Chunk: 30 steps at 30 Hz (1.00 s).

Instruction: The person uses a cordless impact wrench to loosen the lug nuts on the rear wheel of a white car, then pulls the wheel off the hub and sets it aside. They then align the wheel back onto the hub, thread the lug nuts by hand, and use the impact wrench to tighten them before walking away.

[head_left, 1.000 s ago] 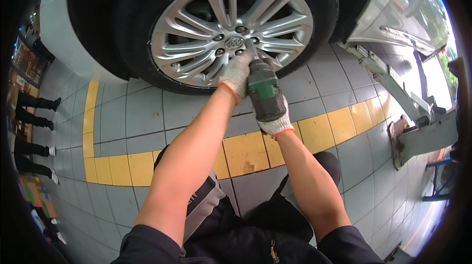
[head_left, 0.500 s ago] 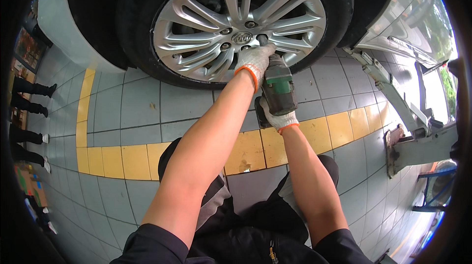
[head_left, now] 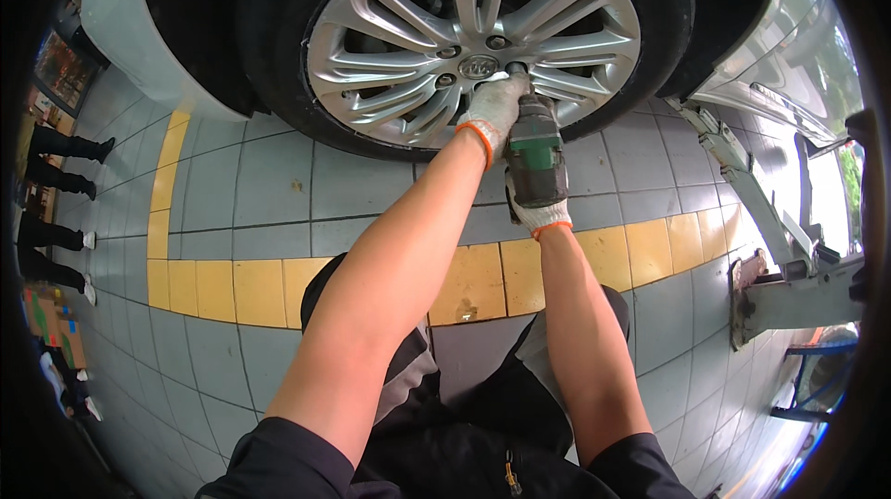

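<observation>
impact wrench [head_left: 534, 154]: likely heavy, stiff | right hand [head_left: 536, 213] fingers wrapped round its grip | left hand [head_left: 492, 109] fingers curled by its nose at the alloy wheel [head_left: 408, 44]

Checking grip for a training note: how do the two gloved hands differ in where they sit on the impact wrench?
The left hand is up front at the nose of the wrench, by the wheel hub; the right hand is lower, under the wrench's rear end. The left shows its whole back; the right is mostly hidden behind the tool. Both wear white gloves with orange cuffs.
</observation>
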### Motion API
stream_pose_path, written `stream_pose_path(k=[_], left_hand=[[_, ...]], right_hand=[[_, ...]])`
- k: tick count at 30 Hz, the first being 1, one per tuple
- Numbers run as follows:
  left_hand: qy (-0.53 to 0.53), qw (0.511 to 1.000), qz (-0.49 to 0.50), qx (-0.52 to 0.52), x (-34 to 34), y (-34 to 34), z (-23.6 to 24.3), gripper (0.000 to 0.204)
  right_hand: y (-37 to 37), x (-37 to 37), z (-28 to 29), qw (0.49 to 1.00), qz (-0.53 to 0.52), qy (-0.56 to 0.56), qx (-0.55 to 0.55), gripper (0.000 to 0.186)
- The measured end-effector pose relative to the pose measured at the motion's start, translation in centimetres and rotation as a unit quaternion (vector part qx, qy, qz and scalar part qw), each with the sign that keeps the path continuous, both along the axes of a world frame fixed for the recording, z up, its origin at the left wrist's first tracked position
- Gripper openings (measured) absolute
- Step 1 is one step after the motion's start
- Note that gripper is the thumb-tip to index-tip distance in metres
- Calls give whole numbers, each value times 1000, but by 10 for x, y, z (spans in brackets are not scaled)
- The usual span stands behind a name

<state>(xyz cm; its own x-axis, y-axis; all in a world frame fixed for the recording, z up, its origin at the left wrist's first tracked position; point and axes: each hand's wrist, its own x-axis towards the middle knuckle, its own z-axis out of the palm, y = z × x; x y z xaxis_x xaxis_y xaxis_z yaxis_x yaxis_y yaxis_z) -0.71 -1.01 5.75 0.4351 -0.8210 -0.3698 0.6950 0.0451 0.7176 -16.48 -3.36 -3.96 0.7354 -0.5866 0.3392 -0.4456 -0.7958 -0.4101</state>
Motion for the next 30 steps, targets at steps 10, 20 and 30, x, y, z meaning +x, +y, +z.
stream_pose_path(k=[10,20,30], left_hand=[[-197,980,-3,29,4,-16,-31,38],[-336,936,-11,101,-3,4,-31,41],[-132,990,-51,1,-2,15,-1,34]], right_hand=[[-7,-21,-19,994,64,-75,44,33],[33,-6,0,990,-13,113,-85,51],[19,1,-8,984,28,-64,-164,44]])
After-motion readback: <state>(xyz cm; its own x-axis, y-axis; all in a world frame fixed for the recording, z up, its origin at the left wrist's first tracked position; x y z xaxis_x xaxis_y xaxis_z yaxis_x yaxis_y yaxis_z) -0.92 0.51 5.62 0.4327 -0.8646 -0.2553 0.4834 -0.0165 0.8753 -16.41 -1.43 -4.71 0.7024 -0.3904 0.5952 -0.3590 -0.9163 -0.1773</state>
